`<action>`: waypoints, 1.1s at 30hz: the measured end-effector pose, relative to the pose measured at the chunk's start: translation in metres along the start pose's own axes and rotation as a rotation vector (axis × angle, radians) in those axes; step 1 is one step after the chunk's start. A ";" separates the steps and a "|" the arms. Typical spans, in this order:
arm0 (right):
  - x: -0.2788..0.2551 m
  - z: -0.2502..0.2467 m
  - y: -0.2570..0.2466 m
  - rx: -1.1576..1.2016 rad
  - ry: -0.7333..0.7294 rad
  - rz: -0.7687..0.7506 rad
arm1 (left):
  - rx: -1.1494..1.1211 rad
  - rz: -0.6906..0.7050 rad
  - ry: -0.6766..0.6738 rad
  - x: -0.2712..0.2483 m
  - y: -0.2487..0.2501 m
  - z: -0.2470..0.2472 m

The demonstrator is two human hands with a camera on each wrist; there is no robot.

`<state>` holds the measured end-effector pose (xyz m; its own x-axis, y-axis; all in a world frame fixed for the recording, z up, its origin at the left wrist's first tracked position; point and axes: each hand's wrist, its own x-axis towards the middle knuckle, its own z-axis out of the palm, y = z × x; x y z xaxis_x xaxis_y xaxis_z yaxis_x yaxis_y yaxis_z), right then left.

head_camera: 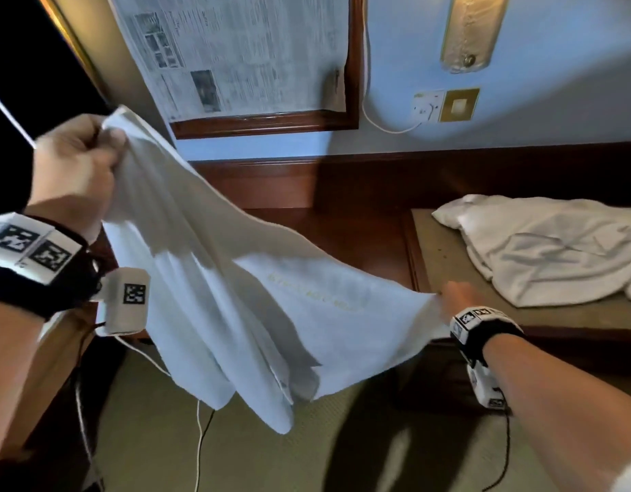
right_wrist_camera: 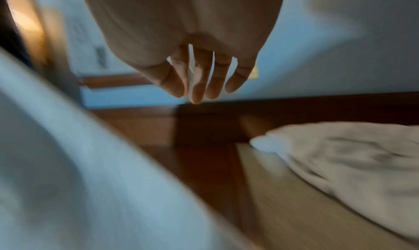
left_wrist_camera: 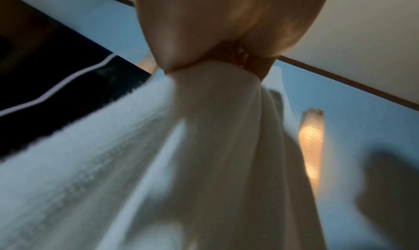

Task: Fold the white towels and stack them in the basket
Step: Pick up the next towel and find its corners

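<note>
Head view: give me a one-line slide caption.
Left hand grips a white towel aloft; right hand meets its far corner.

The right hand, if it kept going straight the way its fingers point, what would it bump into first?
Probably the dark wooden ledge below the blue wall: the right hand points its open fingers there, with nothing between, though depth is unclear.

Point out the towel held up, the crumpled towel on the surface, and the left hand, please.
held towel (head_camera: 300,300), head view, its spread middle.
crumpled towel (head_camera: 541,250), head view, its creased middle.
left hand (head_camera: 76,175), head view, the back of the hand.
</note>
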<state>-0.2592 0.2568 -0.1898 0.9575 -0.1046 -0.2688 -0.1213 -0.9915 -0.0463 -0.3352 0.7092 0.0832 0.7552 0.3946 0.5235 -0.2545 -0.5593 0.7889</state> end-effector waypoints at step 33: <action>-0.121 -0.148 -0.178 1.287 0.235 -0.704 | -0.028 0.241 -0.494 -0.040 0.043 0.101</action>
<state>-0.3150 0.4347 -0.0063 0.9205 0.2218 0.3216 0.3511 -0.1089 -0.9300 -0.3154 0.5955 0.0633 0.8656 -0.1348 0.4822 -0.4660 -0.5693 0.6773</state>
